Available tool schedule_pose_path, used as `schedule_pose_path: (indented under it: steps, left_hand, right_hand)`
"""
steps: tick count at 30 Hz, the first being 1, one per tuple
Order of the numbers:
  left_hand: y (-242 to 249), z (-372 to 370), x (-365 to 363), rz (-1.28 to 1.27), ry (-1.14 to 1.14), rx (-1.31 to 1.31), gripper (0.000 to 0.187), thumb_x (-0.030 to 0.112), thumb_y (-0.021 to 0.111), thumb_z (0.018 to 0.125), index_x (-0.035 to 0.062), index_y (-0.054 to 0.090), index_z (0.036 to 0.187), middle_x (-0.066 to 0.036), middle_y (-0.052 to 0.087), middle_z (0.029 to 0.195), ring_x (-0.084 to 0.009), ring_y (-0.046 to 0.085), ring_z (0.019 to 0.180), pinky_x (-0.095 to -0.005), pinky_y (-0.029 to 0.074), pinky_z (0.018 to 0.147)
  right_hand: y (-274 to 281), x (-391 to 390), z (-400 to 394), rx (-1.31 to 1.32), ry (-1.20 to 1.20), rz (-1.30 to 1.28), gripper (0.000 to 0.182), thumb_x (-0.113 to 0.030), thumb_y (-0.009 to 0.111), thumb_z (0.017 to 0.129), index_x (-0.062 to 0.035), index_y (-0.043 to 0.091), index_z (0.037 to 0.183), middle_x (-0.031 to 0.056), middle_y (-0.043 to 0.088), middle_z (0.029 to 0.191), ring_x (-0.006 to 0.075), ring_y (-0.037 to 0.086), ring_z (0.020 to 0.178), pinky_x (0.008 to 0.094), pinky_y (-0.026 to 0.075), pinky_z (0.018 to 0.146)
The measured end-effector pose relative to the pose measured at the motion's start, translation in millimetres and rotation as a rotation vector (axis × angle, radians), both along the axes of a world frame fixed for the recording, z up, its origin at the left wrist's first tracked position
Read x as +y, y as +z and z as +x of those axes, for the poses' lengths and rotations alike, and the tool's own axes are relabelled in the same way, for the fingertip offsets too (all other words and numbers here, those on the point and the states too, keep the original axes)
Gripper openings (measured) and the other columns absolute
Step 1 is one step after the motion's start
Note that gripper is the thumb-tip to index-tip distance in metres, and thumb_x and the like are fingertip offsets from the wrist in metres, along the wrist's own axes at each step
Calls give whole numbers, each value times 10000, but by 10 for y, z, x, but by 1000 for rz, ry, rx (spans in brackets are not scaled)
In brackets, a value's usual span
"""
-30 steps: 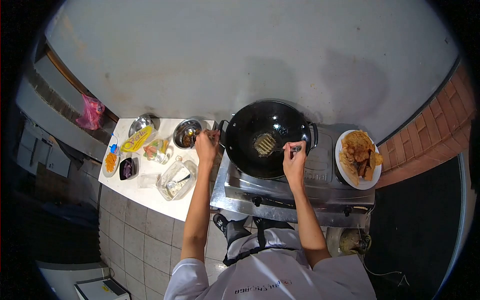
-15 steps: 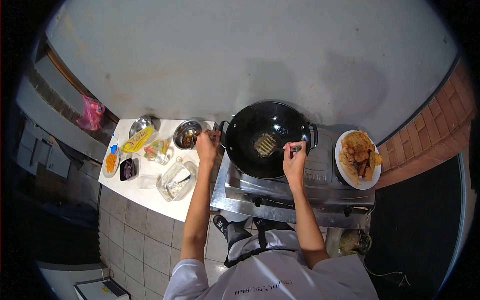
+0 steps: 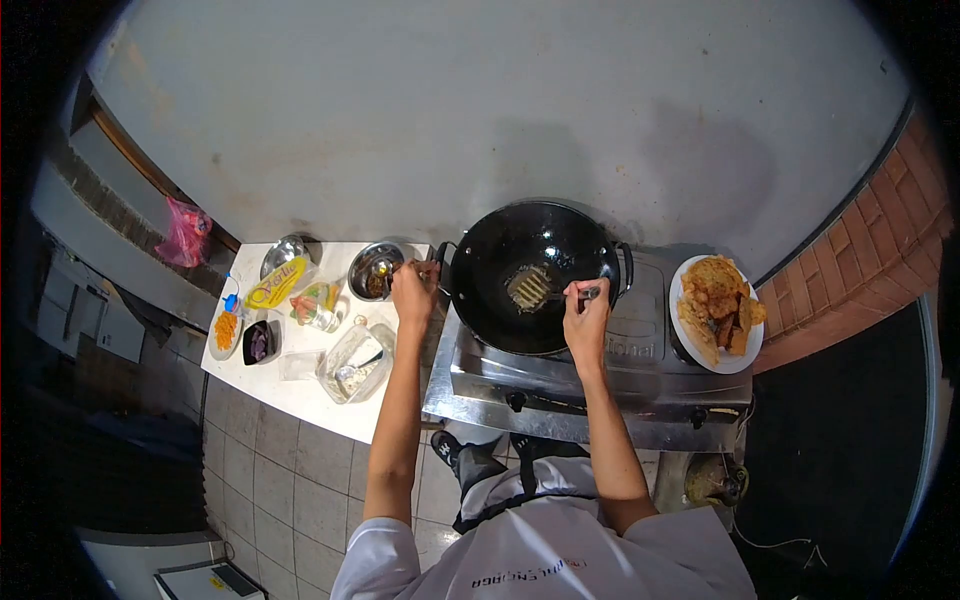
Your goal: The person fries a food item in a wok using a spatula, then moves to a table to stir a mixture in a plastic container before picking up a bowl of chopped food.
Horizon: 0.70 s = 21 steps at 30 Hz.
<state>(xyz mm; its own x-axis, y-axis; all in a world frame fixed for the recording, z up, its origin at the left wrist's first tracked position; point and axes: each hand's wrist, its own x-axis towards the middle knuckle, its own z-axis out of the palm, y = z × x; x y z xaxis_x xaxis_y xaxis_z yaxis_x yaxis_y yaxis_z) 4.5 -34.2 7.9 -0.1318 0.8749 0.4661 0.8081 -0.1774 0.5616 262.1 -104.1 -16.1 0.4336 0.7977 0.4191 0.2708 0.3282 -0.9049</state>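
Note:
My right hand (image 3: 587, 315) is closed around the dark handle of a slotted turner (image 3: 530, 288). The turner's head rests low in a black wok (image 3: 500, 235), where a little oil shines. My left hand (image 3: 411, 298) has its fingers closed between the wok's left handle (image 3: 445, 266) and a steel bowl (image 3: 362, 260). Whatever is in those fingers is hidden from above. Brownish contents sit in the bowl. Beneath the wok stands a steel gas stove (image 3: 640, 400).
A white plate (image 3: 715, 366) of fried pieces stands right of the wok. On the white table (image 3: 300, 400) are a glass dish (image 3: 370, 392) with a spoon, a yellow packet (image 3: 275, 283), a plate of orange shreds (image 3: 225, 332) and a small black bowl (image 3: 260, 342). A wall rises behind.
My right hand has shifted very slightly with the turner, which stays in the wok. The whole view has tilted a little; my left hand keeps its place.

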Motion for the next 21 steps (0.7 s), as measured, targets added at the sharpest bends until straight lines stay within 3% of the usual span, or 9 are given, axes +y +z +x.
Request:
schedule_pose_path:
  steps: [21]
  left_hand:
    - [-99,-35,37,53,-3,30,139,137,668,788,15,706,841,-172,651,817,-369,631,791,-420,493,696]
  right_hand:
    - [48,-1,15,-13,-9,-66,139,-47,565,892,3,440,928,146,602,715,233,619,650,338,461,614]
